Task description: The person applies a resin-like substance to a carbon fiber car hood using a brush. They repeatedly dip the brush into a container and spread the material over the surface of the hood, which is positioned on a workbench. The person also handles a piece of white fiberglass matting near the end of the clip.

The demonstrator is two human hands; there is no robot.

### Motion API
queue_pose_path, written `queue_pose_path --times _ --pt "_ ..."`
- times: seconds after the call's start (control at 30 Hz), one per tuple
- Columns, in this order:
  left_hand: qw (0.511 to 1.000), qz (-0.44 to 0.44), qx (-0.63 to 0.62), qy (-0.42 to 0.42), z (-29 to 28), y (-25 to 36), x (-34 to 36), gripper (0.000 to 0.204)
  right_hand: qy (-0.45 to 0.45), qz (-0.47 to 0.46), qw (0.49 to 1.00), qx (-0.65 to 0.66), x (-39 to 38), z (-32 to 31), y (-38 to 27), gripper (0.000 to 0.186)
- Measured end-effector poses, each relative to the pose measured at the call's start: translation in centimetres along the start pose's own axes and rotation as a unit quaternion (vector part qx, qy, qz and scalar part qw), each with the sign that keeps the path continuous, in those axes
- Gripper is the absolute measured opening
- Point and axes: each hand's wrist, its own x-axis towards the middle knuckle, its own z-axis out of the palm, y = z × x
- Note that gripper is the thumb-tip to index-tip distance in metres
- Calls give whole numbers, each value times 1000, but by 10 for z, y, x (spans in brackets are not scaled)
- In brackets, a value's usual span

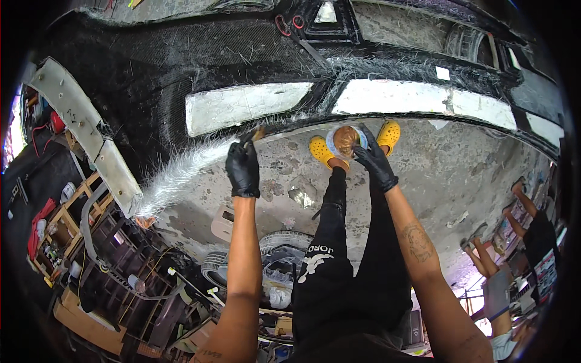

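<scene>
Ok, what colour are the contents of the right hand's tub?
The contents are brown, seen in the head view.

Soft, fairly even light lies over the concrete floor (436, 187), with weak shadows. Beyond its left and right edges, bright gaps (13, 136) burn out to white, violet-tinged. Loose glass fibres (187, 168) glare along the edge of the black panel (224, 48), whose dark surface loses detail. Clutter (151, 290) past the floor's near-left corner sinks into dimness. Fisheye distortion bows the panel's long edge; the middle is sharp, the rim softer, the corners black.

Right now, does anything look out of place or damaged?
Loose white fibres stick out raggedly past the edge of the black panel, left of the left hand, looking untrimmed. Red-handled scissors lie loose on the panel.
</scene>
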Motion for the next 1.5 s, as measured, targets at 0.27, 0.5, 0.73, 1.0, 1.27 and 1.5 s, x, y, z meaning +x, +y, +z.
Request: queue_pose_path --times 0.27,0.5,0.73,1.0,1.27,1.5 --pt "998 26 54 11 14 -14 9 19 41 -34 978 -201 -30 -57 21 69" --pt "994 -10 78 75 -31 -17 8 13 16 -60 985 -162 -38 -70 9 66" --pt "994 48 94 -22 10 2 7 8 -27 -20 995 -92 -41 -68 -13 70" --pt "975 178 123 -55 -3 14 22 18 -52 1 996 -75 -46 -79 -29 70" --pt "947 103 207 -222 78 -10 47 18 -65 0 991 -116 -42 -89 -29 72" --pt "939 143 205 -235 40 -10 57 17 -71 -2 992 -103 -41 -93 -42 73"
